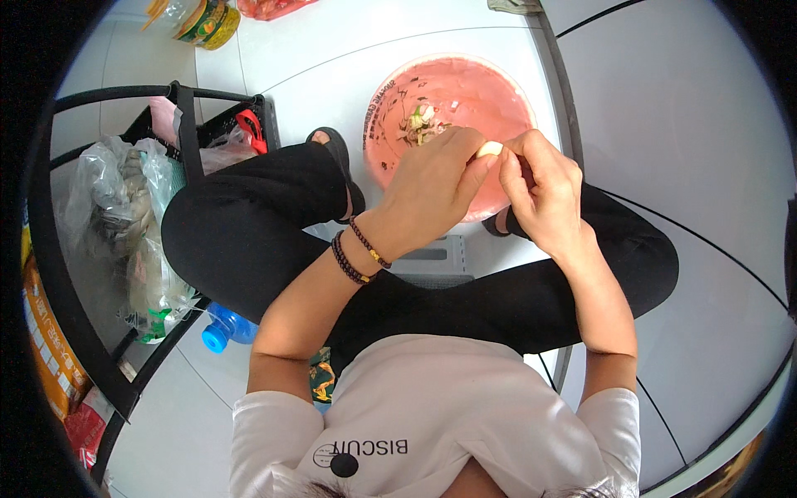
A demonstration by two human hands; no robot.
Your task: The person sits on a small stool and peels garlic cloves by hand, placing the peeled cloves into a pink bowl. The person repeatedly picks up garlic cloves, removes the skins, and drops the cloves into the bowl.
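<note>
My left hand [429, 183], with beaded bracelets at the wrist, pinches a small pale piece that looks like a peeled garlic clove [490, 149] between thumb and forefinger. At the clove's right end, the thumb and bent fingers of my right hand [548, 187] come together against it. Both hands are above the near part of a round pink plastic tub [492, 93], which stands on the floor between my feet. Pale and green vegetable scraps [422, 121] and dark bits lie inside it. My left hand hides part of the tub's inside.
At the left stands a black metal rack [187, 131] holding clear plastic bags [137, 205]. A blue plastic bottle [227, 327] lies beside my left leg. A jar with yellow contents [208, 25] and a red bag [274, 6] are at the far left. White panels [672, 124] rise at the right.
</note>
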